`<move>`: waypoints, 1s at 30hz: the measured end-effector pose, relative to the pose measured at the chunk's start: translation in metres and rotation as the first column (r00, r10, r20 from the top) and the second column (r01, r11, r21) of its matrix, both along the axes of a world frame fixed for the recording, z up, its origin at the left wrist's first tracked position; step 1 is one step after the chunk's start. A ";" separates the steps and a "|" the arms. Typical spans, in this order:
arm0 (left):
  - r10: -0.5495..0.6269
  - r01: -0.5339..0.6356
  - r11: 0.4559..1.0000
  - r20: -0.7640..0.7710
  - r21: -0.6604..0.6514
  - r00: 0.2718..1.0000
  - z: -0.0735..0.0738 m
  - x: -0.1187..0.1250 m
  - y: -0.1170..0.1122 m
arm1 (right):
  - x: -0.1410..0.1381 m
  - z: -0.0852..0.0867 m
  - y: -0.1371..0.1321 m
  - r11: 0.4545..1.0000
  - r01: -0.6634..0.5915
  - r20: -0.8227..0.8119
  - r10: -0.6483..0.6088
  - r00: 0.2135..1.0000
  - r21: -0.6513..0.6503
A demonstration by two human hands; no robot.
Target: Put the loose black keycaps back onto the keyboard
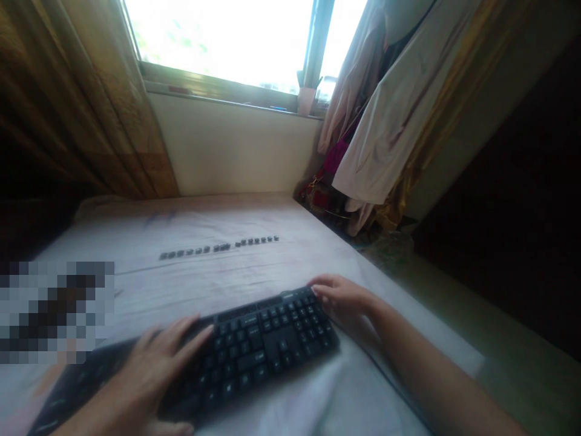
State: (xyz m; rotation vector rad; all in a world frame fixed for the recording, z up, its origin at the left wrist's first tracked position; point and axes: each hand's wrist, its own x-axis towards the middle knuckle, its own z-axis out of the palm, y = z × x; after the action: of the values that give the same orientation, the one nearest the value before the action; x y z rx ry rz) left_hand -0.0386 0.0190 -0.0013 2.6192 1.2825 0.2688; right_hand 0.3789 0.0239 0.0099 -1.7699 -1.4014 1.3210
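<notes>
A black keyboard [267,345] lies on a white sheet [218,278] in front of me. My left hand [154,363] rests flat on its left half, fingers stretched out over the keys. My right hand [340,300] curls around the keyboard's far right corner, fingertips pressed on its top edge. Farther back on the sheet, several loose dark keycaps [218,247] lie in a row.
A blurred-out patch [54,309] sits at the left on the sheet. Brown curtains [82,103] hang at the left of a bright window [227,36]. Clothes [385,121] hang at the right, above the floor [454,290] beside the sheet's right edge.
</notes>
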 end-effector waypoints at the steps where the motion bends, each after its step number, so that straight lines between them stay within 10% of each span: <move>1: -0.018 0.018 1.000 -0.006 -0.019 1.000 0.003 0.002 0.002 | 0.001 0.000 0.000 1.000 0.006 -0.003 -0.006 1.000 0.001; 30: -0.084 0.080 0.995 -0.064 -0.056 0.994 0.003 0.017 0.017 | 0.009 0.010 0.014 0.995 0.045 0.096 -0.053 0.994 0.089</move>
State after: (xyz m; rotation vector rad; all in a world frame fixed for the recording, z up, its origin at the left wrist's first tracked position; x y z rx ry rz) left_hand -0.0217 0.0357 0.0020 2.6483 1.1811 0.1337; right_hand 0.3878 0.0384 0.0202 -1.8215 -1.4356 1.1446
